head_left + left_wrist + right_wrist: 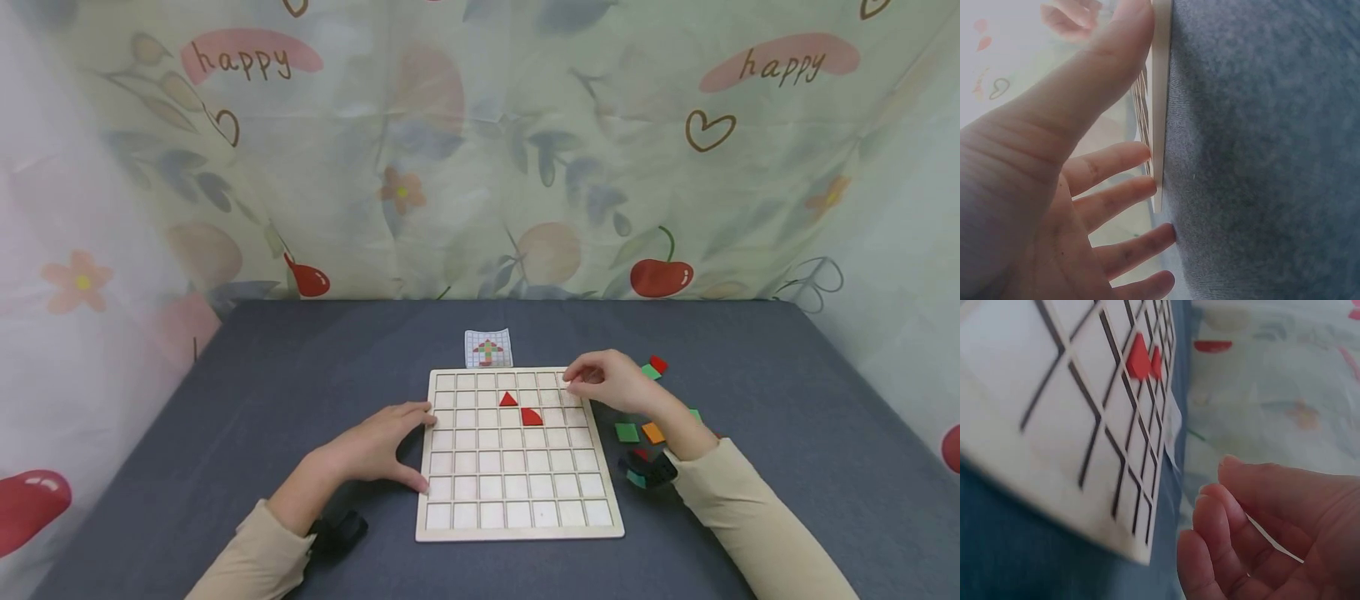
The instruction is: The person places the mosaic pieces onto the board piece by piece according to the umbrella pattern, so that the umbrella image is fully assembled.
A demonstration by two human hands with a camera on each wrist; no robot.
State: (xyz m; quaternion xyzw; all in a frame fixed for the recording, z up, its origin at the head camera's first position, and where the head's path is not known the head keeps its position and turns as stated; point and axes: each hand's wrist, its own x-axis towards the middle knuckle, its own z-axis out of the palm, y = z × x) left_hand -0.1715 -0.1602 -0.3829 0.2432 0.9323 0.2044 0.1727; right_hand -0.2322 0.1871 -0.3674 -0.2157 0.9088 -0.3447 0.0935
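Observation:
A pale wooden grid board lies flat on the dark cloth. Two red pieces sit in its upper cells: a triangle and, just lower and to the right, a quarter-circle tile. Along the board's left edge rests my left hand, thumb and fingers spread and touching the rim. Over the upper right corner hovers my right hand, its fingers loosely bent. The right wrist view shows that same hand with no piece visible between thumb and fingertips.
A small printed pattern card lies against the board's far edge. Right of the board are loose tiles, among them a green square, an orange one and a red one; the right forearm partly covers several. A patterned curtain hangs behind.

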